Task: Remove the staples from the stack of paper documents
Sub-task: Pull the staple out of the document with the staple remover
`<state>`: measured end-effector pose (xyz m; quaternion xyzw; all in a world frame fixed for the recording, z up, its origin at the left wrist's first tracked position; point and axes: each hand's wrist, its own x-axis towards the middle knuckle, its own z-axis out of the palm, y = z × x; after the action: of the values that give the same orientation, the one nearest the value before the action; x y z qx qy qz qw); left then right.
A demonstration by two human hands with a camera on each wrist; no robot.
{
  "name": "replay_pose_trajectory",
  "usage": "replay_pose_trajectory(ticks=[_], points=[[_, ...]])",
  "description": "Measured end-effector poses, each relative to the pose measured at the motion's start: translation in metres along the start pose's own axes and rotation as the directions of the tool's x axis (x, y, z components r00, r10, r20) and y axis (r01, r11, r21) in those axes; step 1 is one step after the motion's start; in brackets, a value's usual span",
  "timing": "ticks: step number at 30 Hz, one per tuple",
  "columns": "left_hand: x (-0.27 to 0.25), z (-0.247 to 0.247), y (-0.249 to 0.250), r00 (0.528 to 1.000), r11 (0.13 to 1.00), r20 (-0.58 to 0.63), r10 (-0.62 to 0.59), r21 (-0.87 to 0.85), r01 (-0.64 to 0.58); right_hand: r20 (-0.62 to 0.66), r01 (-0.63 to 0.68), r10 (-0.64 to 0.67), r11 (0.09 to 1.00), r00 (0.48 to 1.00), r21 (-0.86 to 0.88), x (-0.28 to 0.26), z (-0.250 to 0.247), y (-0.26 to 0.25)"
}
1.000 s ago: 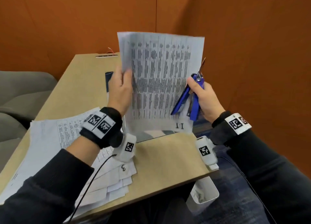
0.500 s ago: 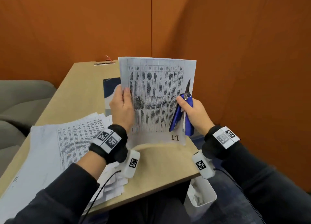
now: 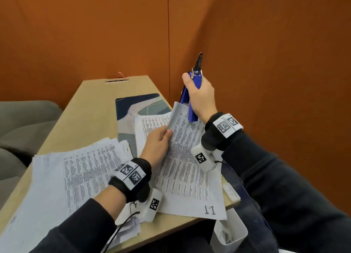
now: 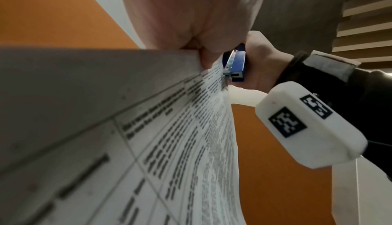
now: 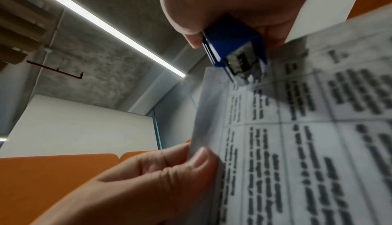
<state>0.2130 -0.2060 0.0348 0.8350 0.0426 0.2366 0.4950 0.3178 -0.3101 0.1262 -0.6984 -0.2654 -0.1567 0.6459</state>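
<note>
— What does the document look like?

— The stapled document [image 3: 187, 163] is white sheets printed with dense black text in ruled table cells, with "I-1" at its near corner. It lies slanted on the tabletop [image 3: 89, 108], its near right corner hanging over the edge, partly over a patterned mat [image 3: 131, 108]. The far end of the top sheet curls up.

— Who holds it?

— The left hand [image 3: 158, 145] pinches that lifted edge; in the right wrist view its thumb and fingers [image 5: 161, 163] press the sheet between them.

— And the other hand?

— The right hand [image 3: 201, 96] is wrapped around a blue staple remover [image 3: 191, 98], held upright above the far right corner of the document, its dark metal tip pointing up. In the wrist views the tool's lower end sits just at the paper's corner; whether it touches is unclear.

— Anything else on the tabletop?

— A loose pile of printed sheets [image 3: 76, 174] spreads at the left, and a white bin [image 3: 231, 231] sits below the near edge.
</note>
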Motion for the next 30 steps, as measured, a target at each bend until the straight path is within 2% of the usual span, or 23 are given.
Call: replay_pose_trajectory(ticks=[3, 12, 16, 21, 25, 30], points=[[0.001, 0.004, -0.005, 0.999, 0.996, 0.039, 0.032, 0.078, -0.035, 0.085, -0.004, 0.009, 0.998, 0.996, -0.059, -0.002, 0.006, 0.008], [0.004, 0.008, -0.002, 0.994, 0.992, 0.105, 0.017, 0.125, -0.03, 0.088, 0.031, -0.018, 0.989, 0.996, -0.148, 0.003, 0.011, 0.012], [0.009, 0.008, 0.004, 0.995, 0.996, 0.065, -0.081, 0.043, 0.079, 0.098, 0.04, -0.025, 0.987, 0.995, -0.158, 0.002, 0.016, 0.013], [0.022, 0.015, 0.018, 1.0, 0.999, 0.001, -0.03, 0.016, 0.03, 0.132, 0.081, -0.059, 0.983, 0.989, -0.165, -0.001, 0.024, 0.014], [0.024, 0.018, 0.012, 0.998, 1.0, -0.054, 0.009, -0.018, -0.01, 0.13, 0.053, -0.036, 0.99, 0.991, -0.13, 0.0, 0.021, 0.016], [0.025, 0.019, 0.003, 0.997, 0.997, -0.073, -0.017, -0.072, 0.012, 0.291, -0.036, 0.101, 0.975, 0.952, -0.218, -0.013, 0.017, 0.041]])
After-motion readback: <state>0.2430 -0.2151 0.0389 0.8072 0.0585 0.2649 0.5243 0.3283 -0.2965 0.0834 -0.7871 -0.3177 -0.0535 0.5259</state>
